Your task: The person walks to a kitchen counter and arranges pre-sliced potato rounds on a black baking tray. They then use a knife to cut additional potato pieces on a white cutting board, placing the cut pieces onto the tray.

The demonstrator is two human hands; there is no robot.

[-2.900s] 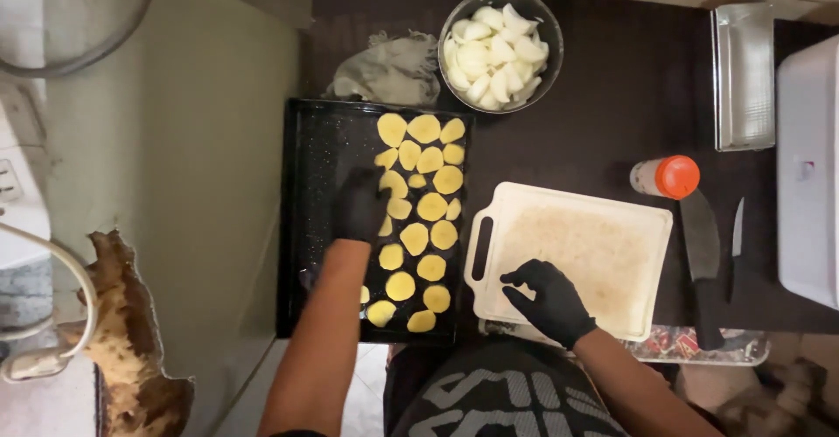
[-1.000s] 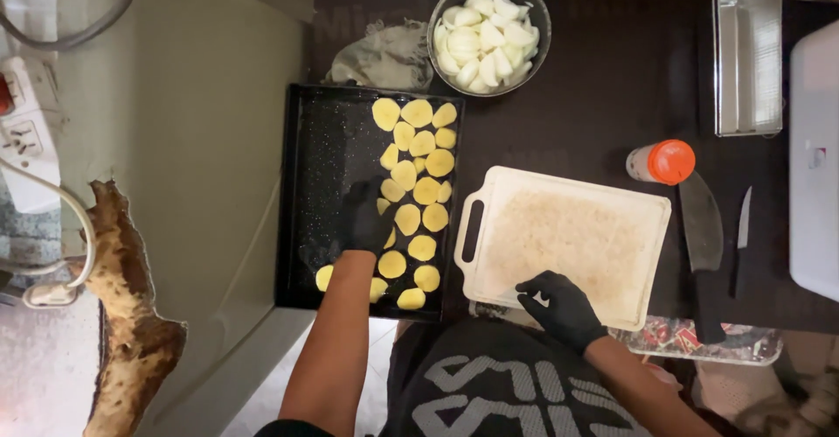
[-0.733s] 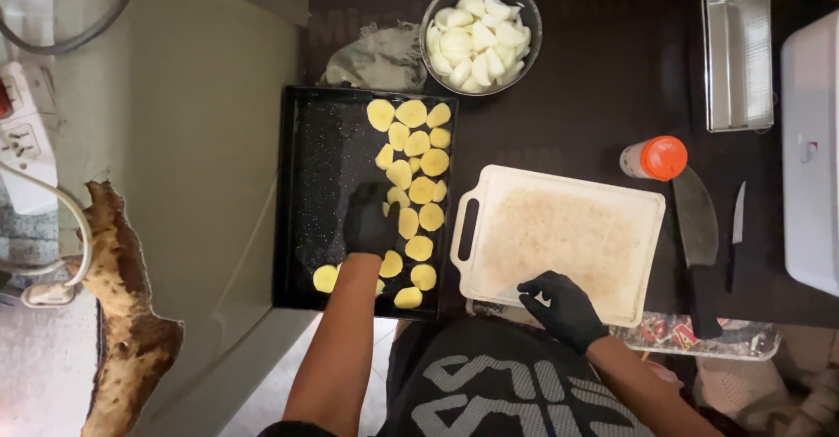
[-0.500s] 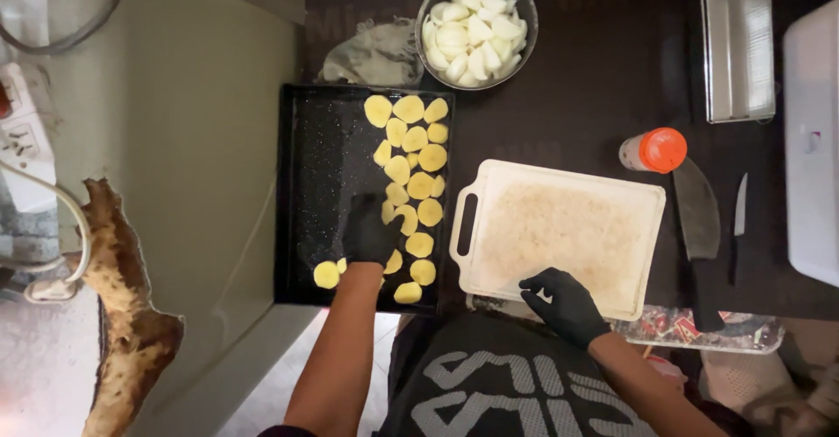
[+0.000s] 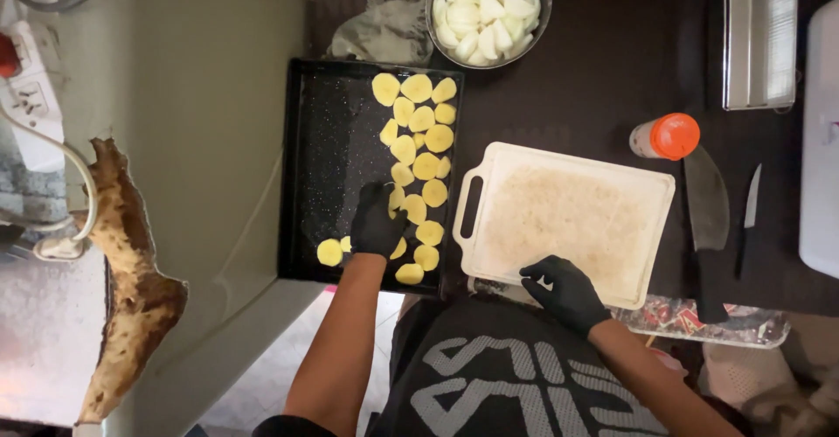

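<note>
So we lay yellow potato slices [image 5: 419, 153] flat on the black speckled baking tray [image 5: 332, 149], filling toward its left edge without overlap; gloved left hand [image 5: 377, 223] curled onto slices, gloved right hand [image 5: 566, 287] curled empty on the white plastic cutting board [image 5: 568, 218].

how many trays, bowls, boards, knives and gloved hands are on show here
trays: 1, black tray
bowls: 1, metal bowl
boards: 1, white board
knives: 2, cleaver and small knife
gloved hands: 2, left hand on the tray, right hand at the board's near edge
total: 7
</note>
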